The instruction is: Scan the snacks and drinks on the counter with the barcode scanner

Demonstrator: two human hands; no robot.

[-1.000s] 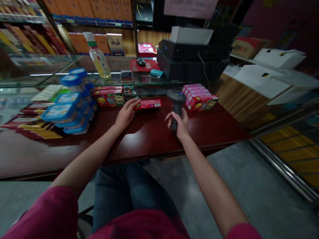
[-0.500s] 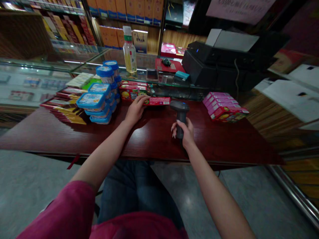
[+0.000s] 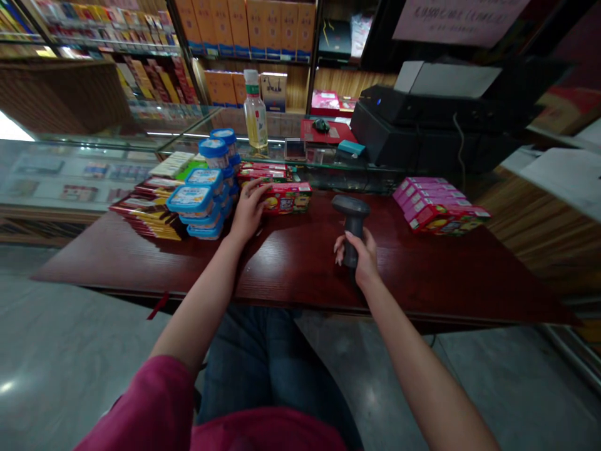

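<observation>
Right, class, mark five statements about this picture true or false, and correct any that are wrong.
1. The right grip holds a dark handheld scanner. True.
2. The left grip is wrapped around the glass-counter bottle. False: it is at a red box.
3. Blue-lidded tubs are stacked on the brown table. True.
4. The bottle lies on its side. False: it stands upright on the glass counter.
5. The pink-and-red boxes are to the right of the scanner. True.
</observation>
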